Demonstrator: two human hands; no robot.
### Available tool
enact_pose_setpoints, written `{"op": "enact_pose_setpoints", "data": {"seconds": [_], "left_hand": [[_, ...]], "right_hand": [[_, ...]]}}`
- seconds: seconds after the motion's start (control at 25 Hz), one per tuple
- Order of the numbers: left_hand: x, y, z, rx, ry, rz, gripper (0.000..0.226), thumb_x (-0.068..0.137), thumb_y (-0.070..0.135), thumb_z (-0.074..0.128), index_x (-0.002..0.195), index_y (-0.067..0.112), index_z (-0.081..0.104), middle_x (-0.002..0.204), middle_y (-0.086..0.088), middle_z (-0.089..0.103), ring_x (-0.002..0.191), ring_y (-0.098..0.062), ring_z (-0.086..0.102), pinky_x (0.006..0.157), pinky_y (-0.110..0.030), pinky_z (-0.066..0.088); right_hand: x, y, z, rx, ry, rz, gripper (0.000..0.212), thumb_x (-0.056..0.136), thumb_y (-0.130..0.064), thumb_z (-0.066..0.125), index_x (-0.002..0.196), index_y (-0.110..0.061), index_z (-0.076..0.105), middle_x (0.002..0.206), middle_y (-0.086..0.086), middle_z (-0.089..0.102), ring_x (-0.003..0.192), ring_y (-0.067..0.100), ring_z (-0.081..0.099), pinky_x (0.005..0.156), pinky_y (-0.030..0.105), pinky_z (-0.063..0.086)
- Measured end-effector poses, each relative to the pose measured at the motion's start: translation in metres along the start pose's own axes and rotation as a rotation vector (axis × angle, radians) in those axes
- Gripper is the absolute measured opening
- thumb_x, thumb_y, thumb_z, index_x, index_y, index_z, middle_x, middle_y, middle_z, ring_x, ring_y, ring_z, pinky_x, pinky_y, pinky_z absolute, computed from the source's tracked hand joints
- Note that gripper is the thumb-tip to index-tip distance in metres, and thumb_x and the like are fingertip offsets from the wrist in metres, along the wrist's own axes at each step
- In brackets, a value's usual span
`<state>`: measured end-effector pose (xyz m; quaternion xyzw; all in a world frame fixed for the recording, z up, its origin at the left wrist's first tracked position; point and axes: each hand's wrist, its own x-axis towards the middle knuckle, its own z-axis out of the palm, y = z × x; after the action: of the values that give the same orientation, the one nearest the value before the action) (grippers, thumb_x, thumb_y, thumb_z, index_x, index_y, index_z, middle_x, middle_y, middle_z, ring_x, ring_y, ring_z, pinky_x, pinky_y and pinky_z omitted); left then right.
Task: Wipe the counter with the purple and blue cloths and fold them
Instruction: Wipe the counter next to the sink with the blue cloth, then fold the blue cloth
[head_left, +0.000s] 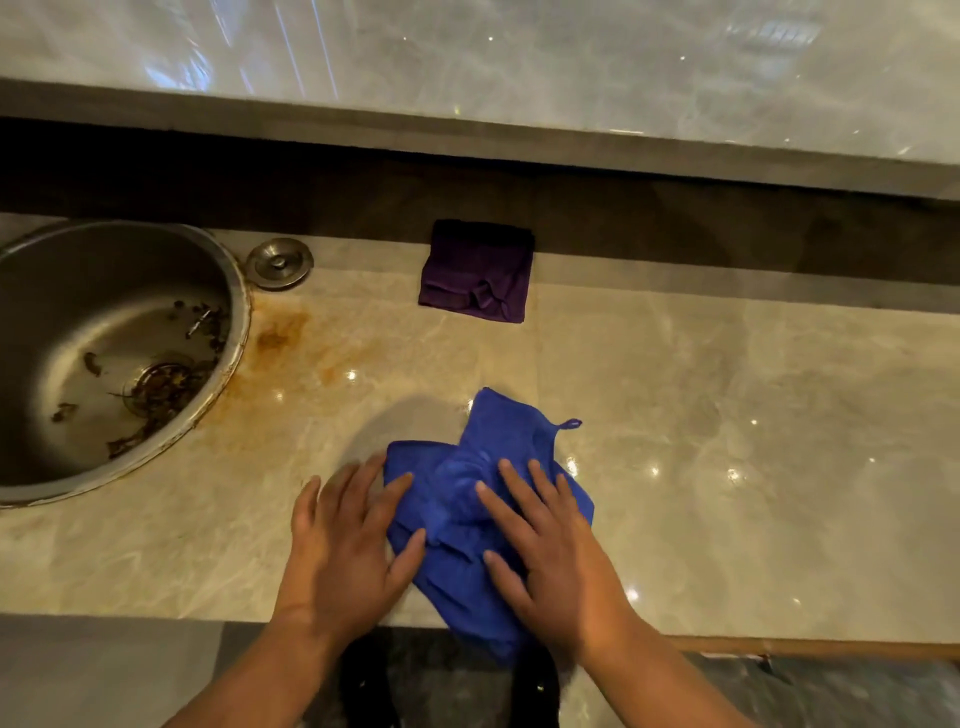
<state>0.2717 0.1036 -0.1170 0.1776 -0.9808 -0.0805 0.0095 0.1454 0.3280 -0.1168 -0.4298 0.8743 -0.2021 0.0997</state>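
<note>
Both hands, left hand (345, 545) and right hand (556, 561), press flat with fingers spread on the crumpled blue cloth (467, 467) at the worktop's (727, 415) front edge; the folded purple cloth (477, 270) lies at the back edge.

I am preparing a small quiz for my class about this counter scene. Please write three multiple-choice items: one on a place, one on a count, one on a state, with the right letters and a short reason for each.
1. Where does the purple cloth lie?
A. inside the sink
B. at the back of the counter, beyond the blue cloth
C. under the left hand

2. How many cloths are in view?
A. one
B. two
C. three

3. In what state is the blue cloth?
A. folded into a neat square
B. hanging from a hook
C. rumpled, with both hands flat on it

Answers:
1 B: it lies near the back edge of the counter, right of the sink.
2 B: only one purple and one blue show.
3 C: the left hand and the right hand press its bunched folds.
</note>
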Motion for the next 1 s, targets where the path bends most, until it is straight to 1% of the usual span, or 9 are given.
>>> {"op": "enact_pose_setpoints", "data": {"seconds": [0.12, 0.24, 0.32, 0.4, 0.52, 0.68, 0.8, 0.88, 1.0], "left_hand": [[-0.003, -0.002, 0.005, 0.023, -0.016, -0.017, 0.066, 0.092, 0.061, 0.049, 0.144, 0.021, 0.061, 0.158, -0.007, 0.054, 0.141, -0.034, 0.052, 0.118, -0.060, 0.034], [0.004, 0.003, -0.002, -0.061, 0.054, -0.067, 0.059, 0.090, 0.061, 0.051, 0.124, 0.018, 0.074, 0.148, -0.007, 0.062, 0.137, -0.034, 0.055, 0.115, -0.058, 0.039], [0.021, 0.011, -0.012, -0.147, 0.099, -0.175, 0.056, 0.087, 0.063, 0.055, 0.111, 0.016, 0.074, 0.141, -0.009, 0.065, 0.134, -0.034, 0.056, 0.112, -0.056, 0.042], [0.042, 0.021, -0.019, -0.217, 0.044, -0.167, 0.064, 0.084, 0.067, 0.060, 0.121, 0.016, 0.068, 0.144, -0.010, 0.062, 0.132, -0.034, 0.056, 0.109, -0.053, 0.047], [0.073, 0.034, -0.030, -0.190, -0.192, 0.067, 0.072, 0.079, 0.073, 0.056, 0.129, 0.022, 0.065, 0.130, -0.005, 0.067, 0.117, -0.033, 0.063, 0.095, -0.047, 0.054], [0.088, 0.041, -0.051, -0.134, -0.387, -0.001, 0.029, 0.088, 0.055, 0.066, 0.103, 0.031, 0.061, 0.102, 0.007, 0.066, 0.093, -0.020, 0.063, 0.077, -0.037, 0.049], [0.080, 0.026, -0.061, -0.487, -0.407, -0.280, 0.017, 0.084, 0.033, 0.070, 0.079, 0.025, 0.055, 0.079, 0.009, 0.064, 0.070, -0.015, 0.058, 0.060, -0.032, 0.042], [0.075, 0.010, -0.070, -0.804, -0.403, -0.457, 0.020, 0.074, 0.024, 0.070, 0.070, 0.018, 0.051, 0.064, 0.005, 0.058, 0.061, -0.018, 0.050, 0.058, -0.032, 0.036], [0.065, -0.002, -0.088, -1.317, -0.416, -0.689, 0.029, 0.060, 0.013, 0.066, 0.088, 0.010, 0.058, 0.076, -0.013, 0.059, 0.071, -0.025, 0.053, 0.062, -0.037, 0.038]], "right_hand": [[-0.017, 0.011, -0.015, 0.084, 0.106, 0.182, 0.066, 0.097, -0.046, 0.064, 0.156, -0.023, 0.046, 0.163, 0.004, 0.047, 0.152, 0.026, 0.041, 0.122, 0.045, 0.037], [-0.017, 0.014, -0.041, 0.072, 0.220, 0.395, 0.034, 0.093, -0.047, 0.069, 0.119, -0.025, 0.063, 0.111, -0.003, 0.068, 0.101, 0.024, 0.062, 0.085, 0.036, 0.051], [-0.020, 0.010, -0.057, 0.005, 0.059, 0.609, 0.033, 0.093, -0.062, 0.061, 0.087, -0.029, 0.060, 0.079, -0.009, 0.063, 0.074, 0.020, 0.060, 0.059, 0.030, 0.041], [-0.025, -0.001, -0.067, -0.044, -0.216, 0.761, 0.054, 0.092, -0.076, 0.050, 0.074, -0.025, 0.059, 0.067, -0.005, 0.062, 0.064, 0.016, 0.059, 0.051, 0.028, 0.035], [-0.024, -0.018, -0.063, 0.015, -0.328, 0.829, 0.052, 0.088, -0.073, 0.057, 0.074, -0.023, 0.060, 0.070, -0.004, 0.067, 0.066, 0.018, 0.061, 0.056, 0.032, 0.043], [-0.014, -0.030, -0.053, 0.275, -0.196, 0.833, 0.029, 0.091, -0.038, 0.067, 0.073, -0.024, 0.049, 0.069, -0.005, 0.061, 0.064, 0.014, 0.057, 0.052, 0.023, 0.037], [-0.001, -0.030, -0.063, 0.588, -0.008, 0.852, 0.034, 0.095, -0.026, 0.069, 0.073, -0.018, 0.045, 0.064, -0.005, 0.049, 0.056, 0.012, 0.042, 0.053, 0.021, 0.037], [0.008, -0.025, -0.074, 0.871, 0.067, 0.907, 0.034, 0.090, -0.028, 0.071, 0.074, -0.017, 0.043, 0.069, 0.005, 0.043, 0.065, 0.019, 0.040, 0.061, 0.032, 0.039], [0.017, -0.008, -0.086, 1.220, 0.136, 0.945, 0.029, 0.076, -0.027, 0.072, 0.086, -0.004, 0.056, 0.081, 0.014, 0.055, 0.077, 0.029, 0.046, 0.070, 0.041, 0.038]]}}
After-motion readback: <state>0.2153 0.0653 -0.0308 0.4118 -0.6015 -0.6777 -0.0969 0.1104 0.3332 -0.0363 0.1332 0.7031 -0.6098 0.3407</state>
